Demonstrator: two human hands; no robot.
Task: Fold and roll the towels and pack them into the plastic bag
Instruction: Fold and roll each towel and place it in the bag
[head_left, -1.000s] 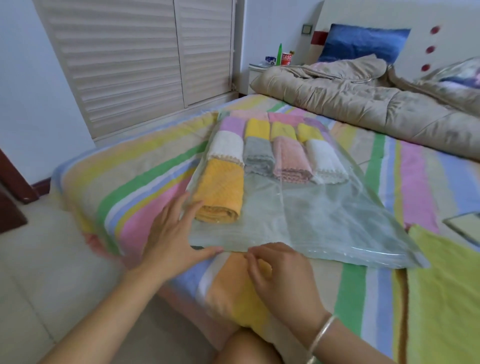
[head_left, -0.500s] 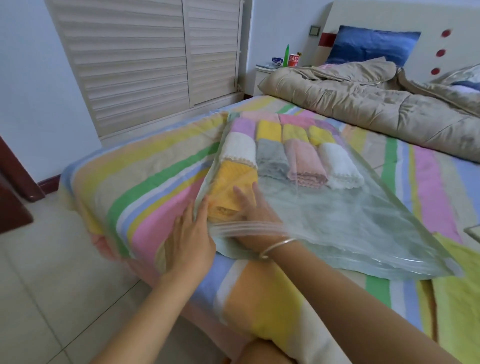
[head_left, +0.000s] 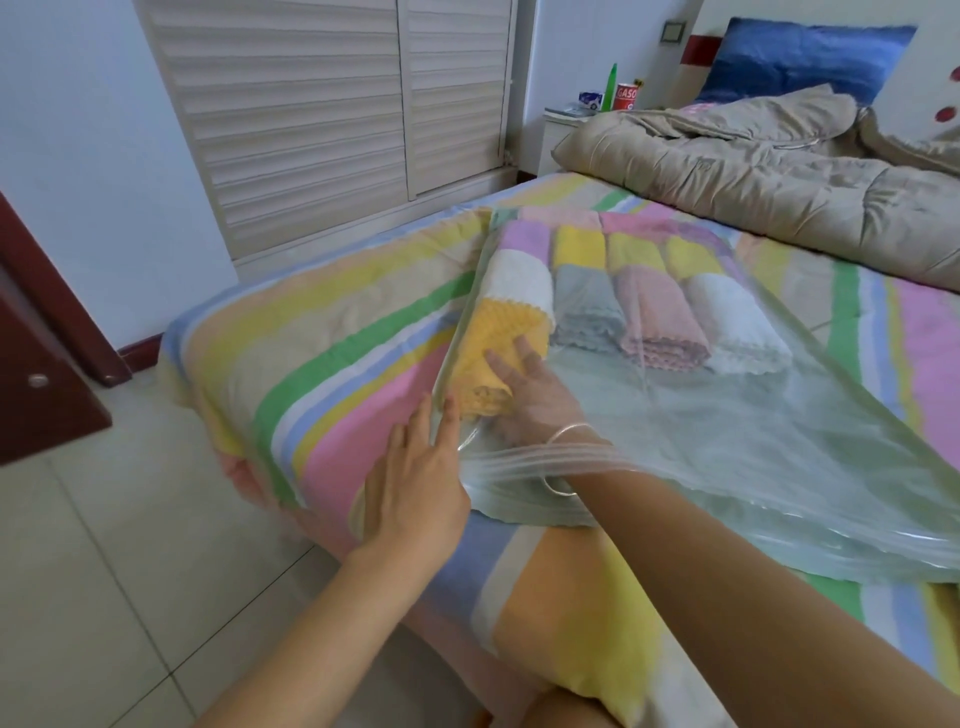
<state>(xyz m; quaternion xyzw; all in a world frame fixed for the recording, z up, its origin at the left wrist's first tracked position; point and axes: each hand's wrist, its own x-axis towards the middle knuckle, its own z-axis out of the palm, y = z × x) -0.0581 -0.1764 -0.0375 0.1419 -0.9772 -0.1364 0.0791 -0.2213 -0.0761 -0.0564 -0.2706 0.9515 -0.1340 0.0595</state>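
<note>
Bed (head_left: 332, 374): striped sheet, carrying the bag.
Plastic bag (head_left: 727, 457): flat on the bed, mouth toward the person.
Rolled towels (head_left: 660, 322): in rows at the bag's far end.
Orange towel (head_left: 498, 338): inside the bag, left side.
Right hand (head_left: 535, 400): inside the bag, fingers straight, pressing the orange towel.
Left hand (head_left: 415, 488): flat, fingers straight, against the bag's left edge.

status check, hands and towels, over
Right hand inside plastic bag, flat on orange towel roll. Left hand open, steadying bag's left edge. Other rolls packed behind; nothing blocking.
</note>
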